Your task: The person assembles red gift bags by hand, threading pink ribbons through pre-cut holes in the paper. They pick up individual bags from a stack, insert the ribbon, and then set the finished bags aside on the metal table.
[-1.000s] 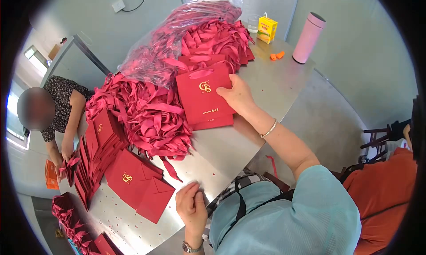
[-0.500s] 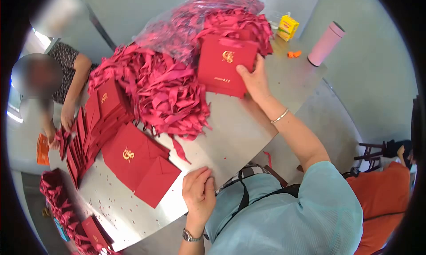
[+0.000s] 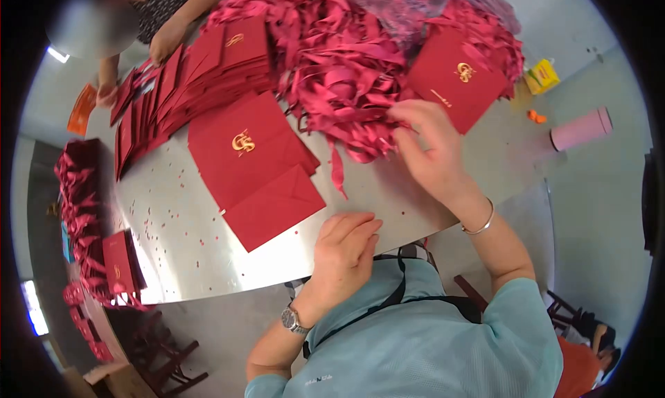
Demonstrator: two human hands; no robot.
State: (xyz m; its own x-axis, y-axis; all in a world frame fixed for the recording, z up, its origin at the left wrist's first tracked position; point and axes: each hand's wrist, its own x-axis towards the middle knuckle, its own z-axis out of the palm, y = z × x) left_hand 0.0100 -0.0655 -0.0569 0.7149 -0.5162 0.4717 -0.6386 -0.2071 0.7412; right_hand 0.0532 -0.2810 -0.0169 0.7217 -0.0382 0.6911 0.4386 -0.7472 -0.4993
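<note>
My right hand [image 3: 433, 148] is at the right edge of the pile of pink-red ribbons [image 3: 339, 86], thumb and fingers curled towards each other; what they hold, if anything, I cannot make out. Just beyond it a red paper bag with a gold logo [image 3: 457, 79] leans on the ribbons. My left hand [image 3: 345, 252] hovers at the table's near edge, its fingers bent and close together, beside flat red bags with a gold logo [image 3: 242, 166]. Whether it holds anything is hidden.
Stacked red bags [image 3: 228, 65] stand at the back left, near a co-worker's hands [image 3: 166, 41]. A pink bottle [image 3: 582, 129], a yellow box [image 3: 542, 76] and orange bits [image 3: 536, 117] are at the right. More ribboned bags [image 3: 119, 263] sit at the left of the metal table [image 3: 228, 270].
The view has swung right. My right hand has let go of the upright red bag and moved to the ribbons, while my left hand remains near the table edge.
</note>
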